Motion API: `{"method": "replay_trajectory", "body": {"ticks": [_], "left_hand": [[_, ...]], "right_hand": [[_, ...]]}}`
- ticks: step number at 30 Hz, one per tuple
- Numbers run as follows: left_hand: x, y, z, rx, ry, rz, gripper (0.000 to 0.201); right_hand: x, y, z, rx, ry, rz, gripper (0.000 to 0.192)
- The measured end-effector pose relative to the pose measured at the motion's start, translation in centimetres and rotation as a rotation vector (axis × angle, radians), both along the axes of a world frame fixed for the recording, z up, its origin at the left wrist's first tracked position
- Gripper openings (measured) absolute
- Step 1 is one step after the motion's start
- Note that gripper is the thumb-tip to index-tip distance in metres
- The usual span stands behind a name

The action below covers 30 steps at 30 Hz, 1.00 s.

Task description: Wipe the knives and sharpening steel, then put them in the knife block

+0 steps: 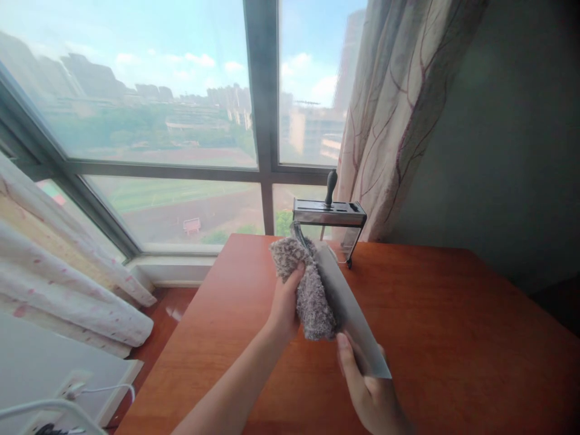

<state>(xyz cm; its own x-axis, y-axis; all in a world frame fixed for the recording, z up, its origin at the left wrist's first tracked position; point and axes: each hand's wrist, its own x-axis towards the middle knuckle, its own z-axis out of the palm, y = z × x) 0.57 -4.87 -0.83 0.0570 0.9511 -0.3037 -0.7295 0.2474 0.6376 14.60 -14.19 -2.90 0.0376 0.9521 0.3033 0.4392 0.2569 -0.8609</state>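
In the head view, a broad knife blade [351, 308] is held over the reddish worktop [453, 338], tilted so that its flat face is turned up and to the right. It runs from the near right hand [369, 393] away toward a steel knife block [328, 220] standing at the far edge near the window. A grey fluffy cloth [308, 290] is pressed against the left face of the blade by the left hand [285, 302].

For the wiping to be done well, the cloth is best kept folded thick between skin and steel. It is best drawn along the flat rather than across the edge, with the blade steadied from its near end.

The fingers of the left hand are clenched around the cloth, the thumb lying on top of the bundle. The right hand is closed about the near end of the knife, where the handle is hidden behind the blade; its thumb is laid along the blade's near left side.

One dark handle [331, 186] is seen upright in the block. A patterned curtain [399, 109] hangs behind it on the right.
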Motion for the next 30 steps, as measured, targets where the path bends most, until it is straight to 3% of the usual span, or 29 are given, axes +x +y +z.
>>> {"method": "replay_trajectory", "body": {"ticks": [5,12,17,25,30], "left_hand": [[-0.9,0.3,0.3,0.046,0.031,0.012,0.039],[-3.1,1.9,1.1,-0.038,-0.123,0.094,0.024],[-1.5,0.8,0.8,-0.057,-0.11,0.058,0.025],[1.1,-1.7,-0.4,0.014,-0.004,-0.137,0.032],[0.3,-0.6,0.1,-0.025,-0.044,-0.043,0.036]], "right_hand": [[1.2,0.1,0.6,0.045,-0.036,0.013,0.043],[1.7,-2.7,-1.1,-0.014,0.012,-0.039,0.039],[0.7,-2.4,-1.7,-0.059,0.078,-0.163,0.043],[1.6,0.0,0.6,-0.065,0.118,-0.08,0.042],[2.4,-0.6,-0.5,-0.127,0.139,-0.084,0.043]]}}
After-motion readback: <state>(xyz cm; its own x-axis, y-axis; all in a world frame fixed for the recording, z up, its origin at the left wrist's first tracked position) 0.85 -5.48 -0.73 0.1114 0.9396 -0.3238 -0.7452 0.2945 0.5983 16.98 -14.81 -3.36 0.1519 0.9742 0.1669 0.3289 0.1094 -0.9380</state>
